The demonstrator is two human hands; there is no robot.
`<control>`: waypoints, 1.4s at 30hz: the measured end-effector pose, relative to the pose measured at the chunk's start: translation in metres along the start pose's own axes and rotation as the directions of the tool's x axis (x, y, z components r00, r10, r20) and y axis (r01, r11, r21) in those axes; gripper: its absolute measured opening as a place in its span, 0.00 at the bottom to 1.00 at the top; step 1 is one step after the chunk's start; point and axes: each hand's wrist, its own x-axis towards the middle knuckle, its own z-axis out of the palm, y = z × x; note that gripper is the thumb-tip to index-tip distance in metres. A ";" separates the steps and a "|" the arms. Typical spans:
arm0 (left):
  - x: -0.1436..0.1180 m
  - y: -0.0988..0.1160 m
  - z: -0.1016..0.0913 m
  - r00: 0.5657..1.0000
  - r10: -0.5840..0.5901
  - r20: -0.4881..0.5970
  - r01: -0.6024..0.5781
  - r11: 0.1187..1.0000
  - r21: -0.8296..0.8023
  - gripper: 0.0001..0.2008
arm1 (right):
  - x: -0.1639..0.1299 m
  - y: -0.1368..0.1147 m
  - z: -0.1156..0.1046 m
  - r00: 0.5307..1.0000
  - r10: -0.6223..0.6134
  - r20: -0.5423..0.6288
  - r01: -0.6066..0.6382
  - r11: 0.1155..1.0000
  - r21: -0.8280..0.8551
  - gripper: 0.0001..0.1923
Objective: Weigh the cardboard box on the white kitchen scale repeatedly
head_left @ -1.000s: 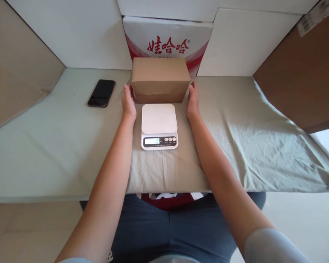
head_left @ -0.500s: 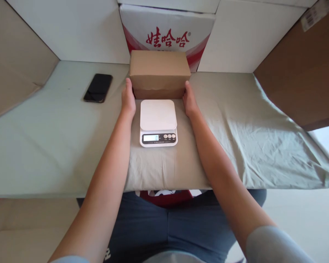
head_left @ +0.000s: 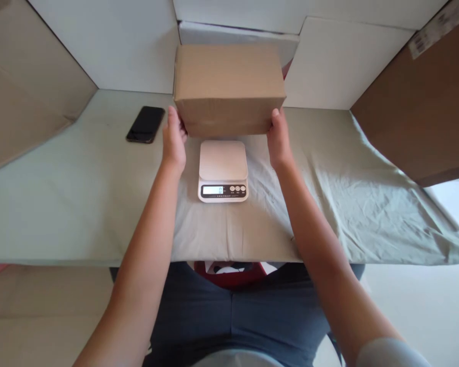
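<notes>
A plain brown cardboard box (head_left: 228, 86) is held in the air between my two hands, above and just behind a white digital kitchen scale (head_left: 222, 171). My left hand (head_left: 173, 137) presses against the box's lower left side. On the opposite side my right hand (head_left: 279, 138) presses the lower right edge. The scale sits on the pale green cloth (head_left: 80, 188) covering the table, its display reading 0 and its platform bare.
A black phone (head_left: 146, 124) lies on the cloth to the left of the box. White panels (head_left: 110, 46) and a white box stand at the back. Brown cardboard sheets (head_left: 416, 102) lean in at both sides. The table's front edge is over my lap.
The box has been lifted off the table and brought toward me, now hiding the red-printed box behind it. Both hands rose with it.
</notes>
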 end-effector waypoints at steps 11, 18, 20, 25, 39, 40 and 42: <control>-0.137 0.047 -0.014 0.999 0.045 -0.032 -0.046 0.997 -0.056 0.43 | -0.126 -0.026 0.008 1.000 0.004 0.026 -0.004 0.999 0.033 0.44; -0.124 0.040 -0.009 0.996 0.066 -0.059 -0.069 0.997 -0.045 0.42 | -0.124 -0.017 0.008 0.999 -0.014 0.035 0.013 1.000 0.017 0.47; -0.125 0.037 -0.010 0.997 0.046 -0.061 -0.048 0.998 -0.036 0.43 | -0.123 -0.014 0.009 1.000 0.005 0.030 -0.006 1.000 0.010 0.49; -0.127 0.033 -0.012 0.997 0.024 -0.072 -0.026 0.999 -0.029 0.44 | -0.122 -0.014 0.009 0.998 0.035 0.050 -0.036 0.999 0.031 0.53; -0.132 0.031 -0.015 0.993 -0.026 -0.113 0.027 1.000 0.013 0.44 | -0.124 -0.014 0.007 0.997 0.029 0.075 -0.029 1.000 -0.005 0.52; -0.133 0.032 -0.016 0.994 -0.029 -0.108 0.030 0.999 0.009 0.44 | -0.124 -0.013 0.007 0.996 0.032 0.078 -0.033 0.999 0.007 0.52; -0.132 0.032 -0.016 0.995 -0.034 -0.097 0.034 0.999 0.002 0.44 | -0.123 -0.013 0.008 0.997 0.037 0.071 -0.039 0.999 0.020 0.52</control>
